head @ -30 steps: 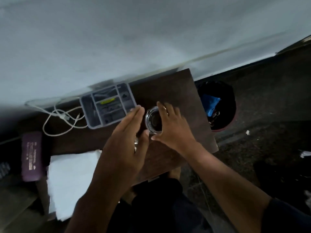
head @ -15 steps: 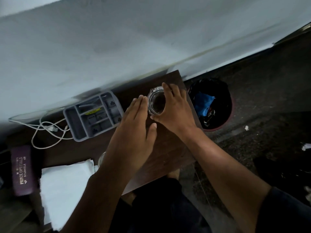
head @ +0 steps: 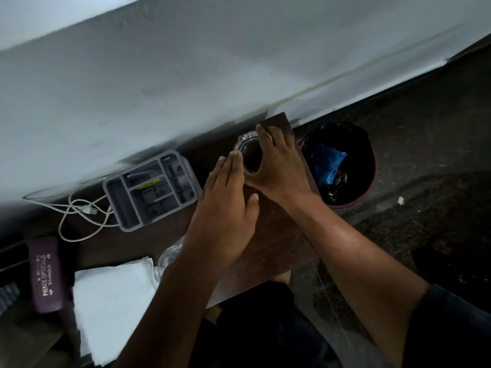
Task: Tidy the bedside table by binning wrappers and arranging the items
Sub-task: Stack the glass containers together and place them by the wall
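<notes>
A clear glass jar (head: pixel 249 155) stands near the far right corner of the dark wooden bedside table (head: pixel 276 235), close to the wall. My right hand (head: pixel 276 166) is wrapped around its right side and grips it. My left hand (head: pixel 225 205) is flat with the fingers together, and its fingertips touch the jar's left rim. A grey compartment organiser (head: pixel 151 189) with small items sits to the left. Part of a second clear glass (head: pixel 168 258) shows under my left wrist.
A round bin (head: pixel 342 160) lined in black, holding blue and shiny wrappers, stands on the floor just right of the table. A white cable (head: pixel 79 213) lies left of the organiser. A purple spectacle case (head: pixel 46 274) and white paper (head: pixel 111 304) lie at the near left.
Both hands have slid the jar away from me, from the table's middle to its far right corner by the wall. The view has shifted with them.
</notes>
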Demonstrator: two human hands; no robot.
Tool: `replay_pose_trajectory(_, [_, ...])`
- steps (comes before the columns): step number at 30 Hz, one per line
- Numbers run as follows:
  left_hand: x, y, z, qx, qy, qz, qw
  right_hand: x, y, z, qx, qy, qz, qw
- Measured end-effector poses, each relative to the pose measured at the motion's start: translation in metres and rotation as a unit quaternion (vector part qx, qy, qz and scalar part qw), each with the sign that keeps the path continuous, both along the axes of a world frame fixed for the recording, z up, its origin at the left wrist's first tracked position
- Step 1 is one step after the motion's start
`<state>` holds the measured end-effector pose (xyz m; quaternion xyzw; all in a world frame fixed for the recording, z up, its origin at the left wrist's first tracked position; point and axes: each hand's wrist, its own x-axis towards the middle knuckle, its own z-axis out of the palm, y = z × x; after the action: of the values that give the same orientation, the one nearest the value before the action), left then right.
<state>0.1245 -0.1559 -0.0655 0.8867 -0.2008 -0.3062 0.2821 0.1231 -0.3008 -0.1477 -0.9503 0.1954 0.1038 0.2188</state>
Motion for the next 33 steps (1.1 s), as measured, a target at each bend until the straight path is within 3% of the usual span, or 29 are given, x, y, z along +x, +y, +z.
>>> replay_pose_trajectory(8, [-0.01, 0.013, 0.017, -0.045, 0.003, 0.033, 0.998, -0.003, -0.002, 0.011, 0.018, 0.078, 0.023, 0.997])
replay_pose_trajectory(11, [-0.02, 0.035, 0.032, -0.051, -0.027, 0.031, 0.998, -0.008, 0.007, 0.033, -0.005, 0.021, 0.021, 1.0])
replay_pose_trajectory(14, [-0.036, 0.071, 0.043, -0.062, -0.05, 0.09, 0.993, -0.025, 0.037, 0.056, 0.128, -0.032, 0.032, 0.991])
replay_pose_trajectory(17, [-0.055, 0.112, 0.043, -0.078, -0.073, 0.181, 0.978, -0.047, 0.072, 0.076, 0.307, 0.055, 0.071, 0.947])
replay_pose_trajectory(19, [-0.067, 0.136, 0.036, -0.074, -0.073, 0.22, 0.97, -0.061, 0.093, 0.081, 0.337, 0.087, 0.134, 0.928])
replay_pose_trajectory(22, [-0.085, 0.159, 0.025, -0.062, -0.012, 0.244, 0.968, -0.074, 0.118, 0.079, 0.312, 0.123, 0.196, 0.922])
replay_pose_trajectory(27, [-0.099, 0.162, 0.004, -0.059, 0.058, 0.266, 0.961, -0.079, 0.14, 0.07, 0.147, 0.096, 0.254, 0.951])
replay_pose_trajectory(33, [-0.101, 0.151, -0.003, -0.062, 0.038, 0.245, 0.967, -0.084, 0.141, 0.053, 0.171, 0.024, 0.201, 0.964])
